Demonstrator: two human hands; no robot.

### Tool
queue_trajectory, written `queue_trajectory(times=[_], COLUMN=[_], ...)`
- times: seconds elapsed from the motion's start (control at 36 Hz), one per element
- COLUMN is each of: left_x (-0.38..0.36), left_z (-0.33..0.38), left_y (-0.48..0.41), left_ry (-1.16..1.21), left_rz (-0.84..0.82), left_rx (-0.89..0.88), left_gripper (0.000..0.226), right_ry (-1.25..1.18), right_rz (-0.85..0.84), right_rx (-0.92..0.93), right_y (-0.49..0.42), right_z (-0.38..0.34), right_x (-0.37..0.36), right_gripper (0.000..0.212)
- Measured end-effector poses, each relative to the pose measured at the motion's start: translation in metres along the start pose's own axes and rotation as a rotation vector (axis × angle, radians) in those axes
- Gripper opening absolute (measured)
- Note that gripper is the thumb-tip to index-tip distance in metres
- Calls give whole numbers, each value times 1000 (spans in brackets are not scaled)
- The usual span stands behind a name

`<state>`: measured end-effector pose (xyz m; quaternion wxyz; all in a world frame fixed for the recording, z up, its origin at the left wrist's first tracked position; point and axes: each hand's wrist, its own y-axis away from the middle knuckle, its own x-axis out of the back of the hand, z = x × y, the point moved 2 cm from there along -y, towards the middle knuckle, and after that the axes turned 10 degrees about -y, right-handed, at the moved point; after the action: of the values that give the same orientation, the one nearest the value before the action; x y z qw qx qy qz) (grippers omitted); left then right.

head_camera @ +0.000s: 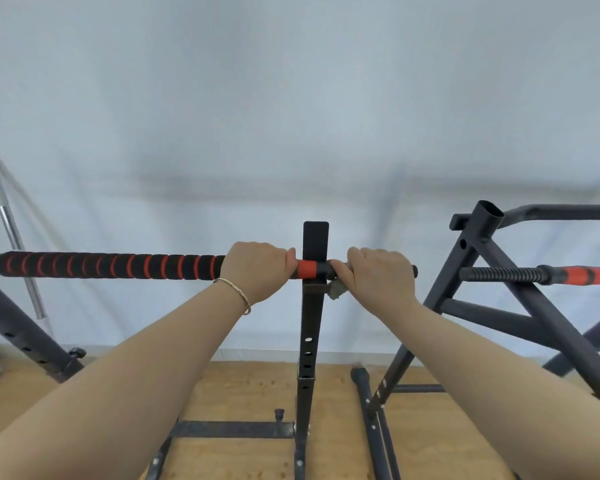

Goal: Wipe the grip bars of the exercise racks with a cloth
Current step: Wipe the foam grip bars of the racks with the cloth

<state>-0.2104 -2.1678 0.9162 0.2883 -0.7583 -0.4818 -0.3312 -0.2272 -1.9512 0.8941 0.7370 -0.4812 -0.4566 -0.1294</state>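
Grip bar first: the long black foam-sleeved grip bar with orange rings lies level across the view, from the left edge to just past the black square steel upright it sits on. I'd guess it's stiff and fairly heavy underneath, with a soft, grabby foam skin. So a cloth will drag rather than slide, and the smooth orange-and-black end by the upright should be slicker.

Both hands are on it. My left hand is curled over the foam just left of the upright, holding the bar and nothing else. My right hand is curled over the bar's right end with the small grey-green cloth bunched under the palm; only a corner pokes out below. It looks light and limp, so wrapping it round the bar seems the way to hold it.

Off to the right stands a second black tubular rack with its own black ribbed, orange-banded bar, untouched. Plywood floor below, thin silver pole leaning at far left.
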Motion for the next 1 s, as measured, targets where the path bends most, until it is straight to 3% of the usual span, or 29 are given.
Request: queue_trajectory(times=[0.08, 0.17, 0.25, 0.33, 0.42, 0.5, 0.56, 0.61, 0.69, 0.78, 0.86, 1.0], left_x=[0, 4, 6, 7, 10, 6, 0, -1, 2, 6, 14, 23], left_z=[-2, 2, 3, -4, -14, -26, -34, -36, -32, -34, -45, -59], left_y=[-1, 2, 5, 4, 4, 10, 15, 18, 20, 22, 22, 18], left_ry=[3, 19, 32, 38, 101, 108, 121, 132, 100, 77, 76, 97], left_rz=[8, 6, -2, -10, -20, -34, -84, -109, -98, -58, -14, 11], left_rx=[15, 16, 24, -1, -62, -92, -74, -57, -31, 6, 30, 54], left_gripper=[6, 3, 16, 12, 13, 10, 8, 6, 10, 8, 9, 6], right_ry=[40, -240, -548, -505, -495, -679, -836, -913, -752, -760, -674, -146], right_rz=[-225, -653, -933, -838, -543, -143, -34, -105, -274, -370, -457, -552], right_rx=[-22, -348, -517, -479, -474, -488, -504, -517, -366, -271, -173, 86], right_y=[-17, -36, -52, -54, -47, -41, -41, -43, -42, -41, -51, -75], right_z=[-1, 7, 15, 12, 2, -9, -22, -36, -47, -44, -43, -53], right_x=[3, 13, 16, 17, 22, 35, 43, 46, 46, 49, 57, 59], right_gripper=[21, 64, 67, 68, 58, 37, 33, 32, 24, 14, 29, 68])
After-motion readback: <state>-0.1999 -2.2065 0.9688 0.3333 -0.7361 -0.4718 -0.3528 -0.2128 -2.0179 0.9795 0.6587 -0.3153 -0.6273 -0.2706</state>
